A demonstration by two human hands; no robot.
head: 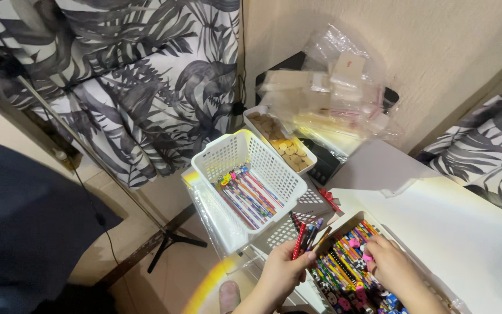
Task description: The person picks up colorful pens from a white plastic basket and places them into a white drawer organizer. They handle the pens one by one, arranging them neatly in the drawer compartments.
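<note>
Colourful pencils [344, 264] fill the cardboard box [344, 224] on our white table [454, 227]. Our left hand [280, 273] is closed around a small bunch of pens [306, 235], held upright just left of the box. Our right hand [393, 267] rests in the box, fingers curled onto the pencils. White plastic basket [228, 157] with more pencils sits beyond, up left.

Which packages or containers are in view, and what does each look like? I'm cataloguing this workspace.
Clear plastic bags: stacked against the wall, holding pale flat packs.
White mesh basket: centre, rectangular, with colourful pencils.
White tray: behind the basket, with tan round pieces.
Open box: under the right hand, full of colourful pencils.
Left hand: holds several pens.
</note>
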